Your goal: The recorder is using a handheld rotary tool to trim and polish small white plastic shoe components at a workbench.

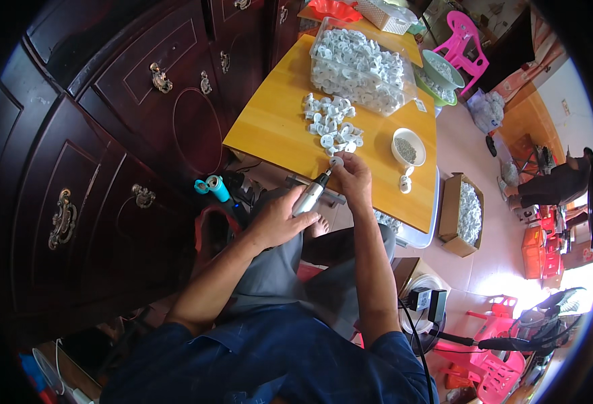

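Head view: left hand wrapped round a silver, black-nosed cylindrical power driver; right hand pinching a small round white plastic part at the yellow wooden table's near edge. Best: bit square to part, pinch steady, fingertips clear. Part looks disc-like; bit contact too small to confirm.

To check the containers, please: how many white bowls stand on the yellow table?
1: a white bowl, right of the right hand, holding small grey pieces. Others may hide behind the transparent bin.
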A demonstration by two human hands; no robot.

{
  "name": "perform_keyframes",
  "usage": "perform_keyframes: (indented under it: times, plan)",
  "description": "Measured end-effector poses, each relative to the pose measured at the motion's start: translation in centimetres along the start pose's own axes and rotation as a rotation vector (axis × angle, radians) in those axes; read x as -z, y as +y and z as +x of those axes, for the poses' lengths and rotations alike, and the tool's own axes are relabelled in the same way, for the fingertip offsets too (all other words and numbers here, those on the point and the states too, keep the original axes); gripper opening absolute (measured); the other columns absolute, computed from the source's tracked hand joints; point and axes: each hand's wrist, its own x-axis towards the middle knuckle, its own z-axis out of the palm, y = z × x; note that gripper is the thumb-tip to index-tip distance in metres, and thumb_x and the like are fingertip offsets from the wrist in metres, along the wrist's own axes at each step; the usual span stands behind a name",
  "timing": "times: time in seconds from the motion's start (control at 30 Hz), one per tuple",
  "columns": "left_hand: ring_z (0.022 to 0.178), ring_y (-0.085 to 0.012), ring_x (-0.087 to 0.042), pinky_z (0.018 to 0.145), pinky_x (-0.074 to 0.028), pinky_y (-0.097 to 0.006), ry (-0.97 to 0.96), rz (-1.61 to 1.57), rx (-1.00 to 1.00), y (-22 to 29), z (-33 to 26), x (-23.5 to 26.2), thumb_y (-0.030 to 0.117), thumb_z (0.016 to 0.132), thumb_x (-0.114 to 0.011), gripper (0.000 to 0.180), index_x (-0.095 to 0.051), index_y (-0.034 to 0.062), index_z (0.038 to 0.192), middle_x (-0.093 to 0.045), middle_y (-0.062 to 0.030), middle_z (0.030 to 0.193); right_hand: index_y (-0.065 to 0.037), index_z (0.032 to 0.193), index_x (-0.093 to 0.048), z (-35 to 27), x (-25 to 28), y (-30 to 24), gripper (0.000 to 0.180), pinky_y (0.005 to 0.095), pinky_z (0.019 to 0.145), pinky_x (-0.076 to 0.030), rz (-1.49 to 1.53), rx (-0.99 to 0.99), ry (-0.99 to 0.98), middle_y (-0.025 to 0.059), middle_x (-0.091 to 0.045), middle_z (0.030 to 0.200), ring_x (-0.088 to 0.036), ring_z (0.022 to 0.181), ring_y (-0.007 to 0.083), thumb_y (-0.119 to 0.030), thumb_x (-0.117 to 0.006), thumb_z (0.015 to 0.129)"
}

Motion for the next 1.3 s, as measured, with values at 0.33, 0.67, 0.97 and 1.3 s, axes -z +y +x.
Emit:
perform_keyframes:
  times: [0.33,0.67,0.97,1.3]
  plan:
    - [0.093,-0.0381,-0.069,0.078,-0.053,-0.043,-0.001,-0.009,0.018,-0.1,0.0,0.0,0.03,0.088,-0.072,0.052,-0.054,0.0,0.126,-0.069,-0.0231,0.099,-0.001,0.11,-0.071,-0.2,-0.1,0.1,0.022,0.0222,0.075,-0.051,-0.027,-0.045,0.032,0.0022,-0.072,0.092,-0.064,0.083,0.0063,-0.01,-0.072,0.09]
    - [0.095,-0.0379,-0.069,0.08,-0.052,-0.043,-0.001,0.002,0.015,-0.2,0.1,0.0,0.027,0.088,-0.072,0.051,-0.054,-0.0005,0.127,-0.068,-0.024,0.101,-0.002,0.107,-0.073,0.1,-0.1,1.7,0.022,0.0203,0.059,-0.044,-0.062,0.02,0.078,-0.0035,-0.066,0.076,-0.054,0.067,0.0021,-0.006,-0.074,0.085]
    - [0.053,-0.0142,-0.058,0.052,-0.049,-0.031,-0.081,-0.293,0.171,-0.5,0.2,0.0,0.019,0.092,-0.063,0.039,-0.055,-0.0003,0.125,-0.061,-0.0061,0.073,-0.004,0.103,-0.075,0.0,-0.4,2.7,0.021,0.0206,0.058,-0.041,-0.119,0.114,0.127,-0.0072,-0.055,0.068,-0.046,0.063,0.002,-0.004,-0.077,0.081]
    - [0.06,-0.0062,-0.054,0.049,-0.047,-0.023,-0.129,-0.301,0.166,-0.7,0.3,0.0,0.014,0.096,-0.059,0.046,-0.048,0.0002,0.138,-0.057,-0.0015,0.08,-0.001,0.109,-0.072,-0.3,-0.1,1.5,0.022,0.0205,0.07,-0.05,-0.28,0.067,0.065,-0.0002,-0.071,0.085,-0.061,0.076,0.0037,-0.004,-0.073,0.087]
